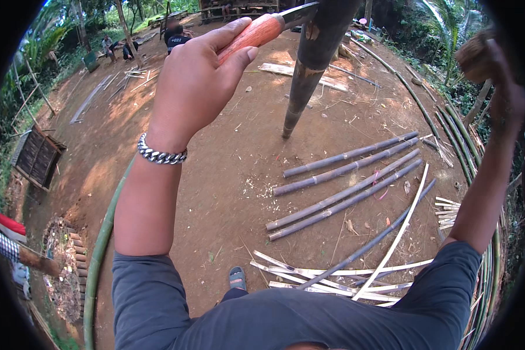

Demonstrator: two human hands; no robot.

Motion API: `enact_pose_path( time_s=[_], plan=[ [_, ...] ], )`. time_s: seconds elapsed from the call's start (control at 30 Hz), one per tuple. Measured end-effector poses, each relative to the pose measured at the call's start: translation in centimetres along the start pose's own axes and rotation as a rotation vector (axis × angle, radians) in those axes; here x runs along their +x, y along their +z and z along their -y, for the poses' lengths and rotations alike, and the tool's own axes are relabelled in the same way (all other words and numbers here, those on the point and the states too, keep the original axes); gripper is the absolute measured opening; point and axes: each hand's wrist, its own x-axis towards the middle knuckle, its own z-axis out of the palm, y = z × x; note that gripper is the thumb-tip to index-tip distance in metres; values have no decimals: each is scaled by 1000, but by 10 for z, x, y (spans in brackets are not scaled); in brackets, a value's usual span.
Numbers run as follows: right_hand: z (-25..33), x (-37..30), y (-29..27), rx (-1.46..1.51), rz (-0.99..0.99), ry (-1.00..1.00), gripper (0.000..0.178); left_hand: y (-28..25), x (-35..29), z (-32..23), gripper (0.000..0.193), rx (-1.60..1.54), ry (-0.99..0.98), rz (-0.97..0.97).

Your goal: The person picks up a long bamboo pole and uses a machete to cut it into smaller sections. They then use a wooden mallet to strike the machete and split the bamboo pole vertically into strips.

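My left hand (201,79) is closed around the orange wooden handle of a chisel (254,38). Its dark blade reaches the upper part of a thick dark bamboo pole (315,49), which stands upright on the bare soil in front of me. The pole's top runs out of view. On the right, my right hand (507,96) is raised and blurred by motion. A chunky brown wooden mallet (475,57) is in its grip, well apart from the chisel.
Several dark bamboo poles (344,184) lie on the ground at centre right. Pale split strips (332,273) are scattered near my sandalled foot (237,278). A long green bamboo (104,251) curves along the left. Several people (177,38) sit in the far left background.
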Motion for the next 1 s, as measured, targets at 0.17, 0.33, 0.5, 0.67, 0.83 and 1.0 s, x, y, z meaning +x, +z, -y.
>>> enact_pose_path(
  time_s=[0.17, 0.33, 0.5, 0.67, 0.83, 1.0],
  plan=[
    [-79, -108, 138, -45, 504, 314, 111, -7, 6, 9, 41, 92, 35, 23],
    [-47, -101, 113, 444, 325, 460, 108, 0, 7, 2, 42, 87, -28, 87],
    [-25, -24, 50, 272, -27, 113, 107, 0, 6, -3, 43, 98, 15, 54],
    [-64, 18, -4, 58, 176, 27, 74, -3, 2, 8, 41, 33, 90, 15],
    [-37, -46, 95, -2, 105, 42, 107, -12, 3, 8, 42, 102, 27, 64],
    [-60, -127, 145, 266, 559, 474, 108, -27, -22, 31, 42, 20, -78, 63]
  ],
)
